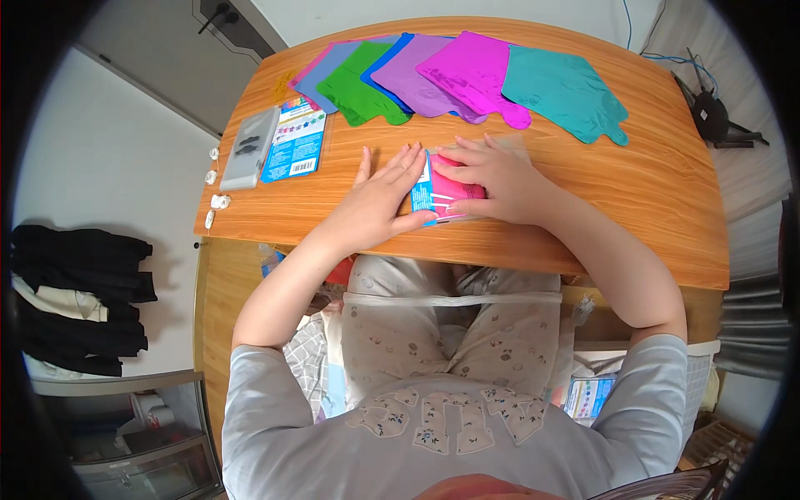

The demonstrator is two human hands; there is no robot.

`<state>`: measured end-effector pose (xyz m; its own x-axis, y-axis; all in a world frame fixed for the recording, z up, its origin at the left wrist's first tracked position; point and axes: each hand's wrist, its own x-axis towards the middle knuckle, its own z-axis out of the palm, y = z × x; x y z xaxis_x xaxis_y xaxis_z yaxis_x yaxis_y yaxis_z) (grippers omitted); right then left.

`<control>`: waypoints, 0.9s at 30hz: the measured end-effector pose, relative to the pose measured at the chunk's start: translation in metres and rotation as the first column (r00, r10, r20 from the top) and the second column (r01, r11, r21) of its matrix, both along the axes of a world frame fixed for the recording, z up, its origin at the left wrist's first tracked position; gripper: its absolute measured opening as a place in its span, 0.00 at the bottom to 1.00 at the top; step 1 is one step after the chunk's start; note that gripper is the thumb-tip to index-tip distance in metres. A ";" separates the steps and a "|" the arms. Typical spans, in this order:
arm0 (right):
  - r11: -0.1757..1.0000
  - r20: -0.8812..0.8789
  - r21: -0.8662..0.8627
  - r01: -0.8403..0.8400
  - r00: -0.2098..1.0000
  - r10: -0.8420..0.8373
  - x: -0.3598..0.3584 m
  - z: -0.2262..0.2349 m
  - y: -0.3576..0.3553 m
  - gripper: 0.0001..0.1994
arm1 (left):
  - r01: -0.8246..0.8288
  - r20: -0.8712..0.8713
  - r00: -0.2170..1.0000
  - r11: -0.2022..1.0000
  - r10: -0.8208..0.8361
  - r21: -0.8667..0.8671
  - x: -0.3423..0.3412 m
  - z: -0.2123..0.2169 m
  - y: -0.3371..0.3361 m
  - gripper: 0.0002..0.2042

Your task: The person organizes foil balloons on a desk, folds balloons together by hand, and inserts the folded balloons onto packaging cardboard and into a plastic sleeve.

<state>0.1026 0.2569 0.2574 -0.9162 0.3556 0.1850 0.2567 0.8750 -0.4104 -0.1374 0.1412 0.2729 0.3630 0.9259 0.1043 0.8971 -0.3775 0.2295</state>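
On the wooden table in front of me lies a small packet (423, 197) with a blue-and-white printed card and a folded bright pink piece (468, 192) beside it. Clear film seems to wrap both. My left hand (385, 193) rests along the card's left edge, fingers stretched and thumb apart. Over the pink piece my right hand (500, 177) lies flat with its fingers spread, hiding part of it. Beyond my hands, flat shiny foil sheets with small tabs overlap in a row, among them a green sheet (360, 83), a magenta sheet (471, 71) and a teal sheet (562, 92).
At the table's left lie a blue printed packet (292, 154) and a clear plastic sleeve (242, 171) with dark items. Several small white rolls (220, 202) line the left edge. A black router-like device (711, 117) with antennas stands at the right. Dark clothes (79, 292) hang at left.
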 end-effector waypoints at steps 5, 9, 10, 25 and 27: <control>0.999 0.008 0.032 0.001 1.000 -0.001 0.002 -0.002 -0.002 0.40 | 0.017 -0.037 0.999 0.999 -0.018 -0.028 0.002 -0.007 0.004 0.44; 0.998 0.025 0.052 0.019 1.000 -0.020 0.003 0.003 -0.009 0.41 | 0.002 0.057 0.998 1.000 -0.001 -0.022 0.011 -0.008 0.002 0.45; 0.999 0.031 0.045 0.019 0.999 -0.020 0.004 0.003 -0.009 0.41 | -0.017 0.089 0.996 0.999 0.020 -0.032 0.017 -0.007 0.001 0.45; 0.951 0.070 -0.036 -0.308 0.948 0.310 0.001 0.004 -0.044 0.38 | 0.091 0.715 0.331 0.733 0.616 -0.674 0.033 -0.057 -0.122 0.15; 0.877 -0.207 -0.254 -0.408 0.909 0.363 -0.003 -0.007 -0.050 0.33 | 0.148 0.724 0.082 0.710 0.685 -0.689 0.044 -0.069 -0.129 0.16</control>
<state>0.0994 0.2069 0.2505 -0.9608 0.0380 0.2746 -0.1605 0.7312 -0.6629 -0.0935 0.0120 0.2042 0.0643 0.9229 -0.3796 -0.2091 0.3844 0.8992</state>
